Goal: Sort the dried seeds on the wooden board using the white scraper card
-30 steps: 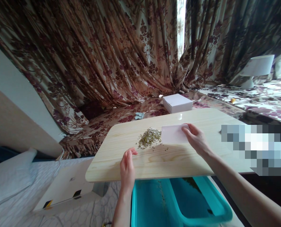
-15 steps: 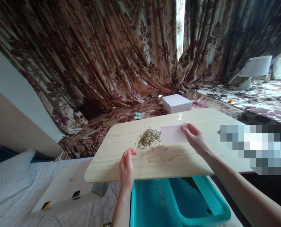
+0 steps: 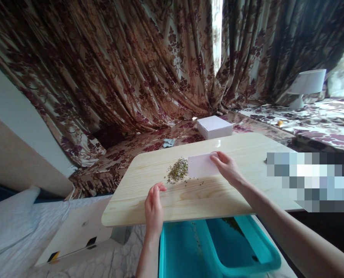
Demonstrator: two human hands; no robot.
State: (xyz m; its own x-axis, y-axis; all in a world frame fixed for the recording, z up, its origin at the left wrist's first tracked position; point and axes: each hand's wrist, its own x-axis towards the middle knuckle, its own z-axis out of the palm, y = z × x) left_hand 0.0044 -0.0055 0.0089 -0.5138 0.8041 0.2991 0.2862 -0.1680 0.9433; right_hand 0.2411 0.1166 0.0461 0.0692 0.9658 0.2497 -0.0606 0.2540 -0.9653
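Observation:
A flat, pale white card (image 3: 202,166) is gripped at its far right corner by my right hand (image 3: 224,165). The card's left edge meets a pile of small green, yellow-brown and whitish bits (image 3: 177,170), perhaps seeds or dried plant pieces, heaped on the light wood-grain tabletop (image 3: 247,150). A few dark bits lie loose in front of the card. My left hand (image 3: 154,204) is at the table's near side, left of the pile and apart from it. Its fingers are loosely bent, with nothing visible in them.
Below the table's near edge sits a turquoise plastic bin (image 3: 180,247) in two parts, with plant bits inside. A white box (image 3: 214,126) and a pale cloth (image 3: 169,143) lie behind the table. A cardboard-like white box (image 3: 76,231) rests on the bed at left.
My right hand has moved left with the card, pressing into the pile, which has become narrower on its right side. My left hand has stayed nearly still. The view has shifted slightly.

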